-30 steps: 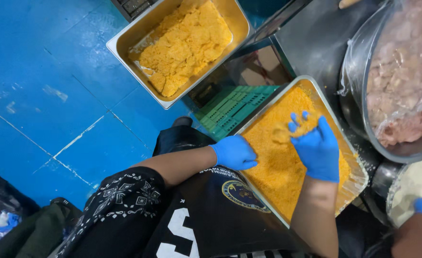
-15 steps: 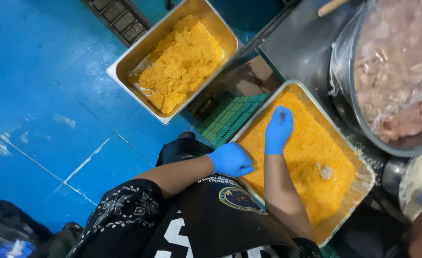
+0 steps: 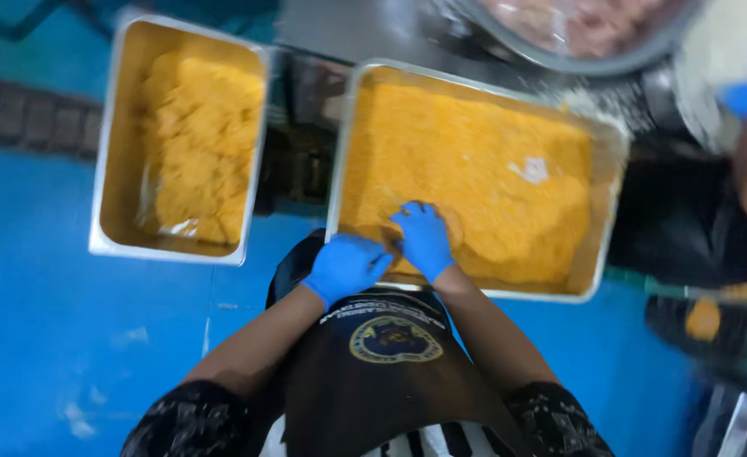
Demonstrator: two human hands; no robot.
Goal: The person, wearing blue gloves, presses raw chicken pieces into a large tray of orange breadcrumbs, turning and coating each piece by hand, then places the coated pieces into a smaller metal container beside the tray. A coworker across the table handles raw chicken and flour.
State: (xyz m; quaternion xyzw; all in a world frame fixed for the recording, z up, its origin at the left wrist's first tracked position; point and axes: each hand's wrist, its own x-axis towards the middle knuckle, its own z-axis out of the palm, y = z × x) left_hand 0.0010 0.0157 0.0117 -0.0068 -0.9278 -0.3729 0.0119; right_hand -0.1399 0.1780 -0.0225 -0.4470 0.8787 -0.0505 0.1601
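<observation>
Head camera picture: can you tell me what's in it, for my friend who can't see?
Two hands in blue gloves, left hand and right hand, press on orange crumbs at the near edge of a metal tray. A second tray of crumbed pieces sits to the left over a blue floor, and a bowl of pale meat is above.

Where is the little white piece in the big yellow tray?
The white piece lies on the crumbs in the right-hand tray, toward its far right, well away from both gloved hands.

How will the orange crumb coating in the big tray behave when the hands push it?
The orange crumbs look loose and dry, so they probably heap and spill, not slide whole. Both gloved hands press them at the metal tray's near edge, where some may scatter out.
</observation>
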